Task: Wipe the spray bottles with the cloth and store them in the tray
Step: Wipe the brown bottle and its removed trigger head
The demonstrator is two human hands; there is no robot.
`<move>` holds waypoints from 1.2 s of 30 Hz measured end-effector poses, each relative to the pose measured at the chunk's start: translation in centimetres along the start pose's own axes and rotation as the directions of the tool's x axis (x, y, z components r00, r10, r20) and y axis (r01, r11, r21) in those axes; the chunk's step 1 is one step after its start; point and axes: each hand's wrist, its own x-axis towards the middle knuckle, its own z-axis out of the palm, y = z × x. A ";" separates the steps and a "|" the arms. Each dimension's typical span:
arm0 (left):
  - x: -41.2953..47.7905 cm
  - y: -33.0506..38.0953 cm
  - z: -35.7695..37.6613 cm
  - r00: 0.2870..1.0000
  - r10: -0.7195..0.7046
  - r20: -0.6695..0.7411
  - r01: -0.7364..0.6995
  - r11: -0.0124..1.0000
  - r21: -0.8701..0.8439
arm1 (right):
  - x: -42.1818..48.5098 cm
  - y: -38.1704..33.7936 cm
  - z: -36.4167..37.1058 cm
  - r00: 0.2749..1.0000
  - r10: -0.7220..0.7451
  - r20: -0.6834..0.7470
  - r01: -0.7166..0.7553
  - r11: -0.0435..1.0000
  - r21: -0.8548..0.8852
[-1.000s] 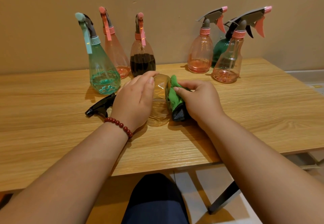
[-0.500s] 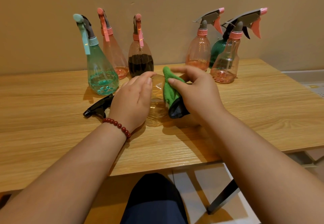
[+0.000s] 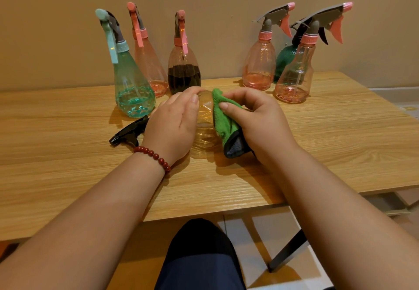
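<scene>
Bottle under wipe: an amber-tinted spray bottle (image 3: 205,131) lies on its side on the wooden table (image 3: 68,153), near the front edge at centre. Left hand (image 3: 172,121), with a red bead bracelet (image 3: 154,154) at the wrist, curls over the bottle and grips it. A black trigger head (image 3: 129,132) shows just left of that hand; its joint to the bottle is hidden. Right hand (image 3: 260,121) pinches a green cloth (image 3: 223,119) between thumb and fingers, and the cloth lies against the bottle's base end. Upright by the wall behind:
- a teal bottle (image 3: 131,85)
- a pink bottle (image 3: 150,62)
- a bottle of dark liquid (image 3: 184,74)
- two more pink bottles (image 3: 259,67), well to the right
- a dark green bottle (image 3: 283,60) between those two
</scene>
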 end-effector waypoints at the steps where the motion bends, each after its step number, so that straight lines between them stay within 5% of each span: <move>1: 0.0 0.0 0.0 1.000 0.001 0.000 -0.001 1.000 0.000 | -0.2 0.0 -0.3 1.000 0.012 0.029 -0.012 1.000 -0.017; 5: 0.1 -0.1 0.0 1.000 -0.011 0.002 0.011 1.000 0.010 | -0.6 -0.1 -1.5 0.982 0.078 0.169 -0.041 0.976 -0.215; 11: 0.0 -0.1 0.1 1.000 -0.002 -0.005 0.002 1.000 0.018 | -0.1 -0.8 -0.4 1.000 -0.017 0.001 0.017 0.997 -0.079; 20: 0.2 -0.2 0.0 1.000 -0.002 0.000 0.002 1.000 0.006 | 0.0 -2.0 -2.5 0.940 0.133 0.314 -0.002 0.923 -0.385; 25: 0.2 -0.3 0.1 1.000 0.008 -0.006 -0.008 1.000 0.008 | 0.1 -1.7 -1.7 0.987 0.048 0.156 -0.022 0.985 -0.168; 32: 0.2 -0.3 0.2 1.000 0.016 -0.009 -0.016 1.000 0.000 | 0.3 -1.8 -2.6 0.941 0.141 0.309 0.003 0.907 -0.422; 36: 0.1 -0.2 0.1 1.000 -0.003 -0.015 0.003 1.000 0.007 | 0.2 -1.4 -2.0 0.981 0.052 0.186 -0.019 0.985 -0.174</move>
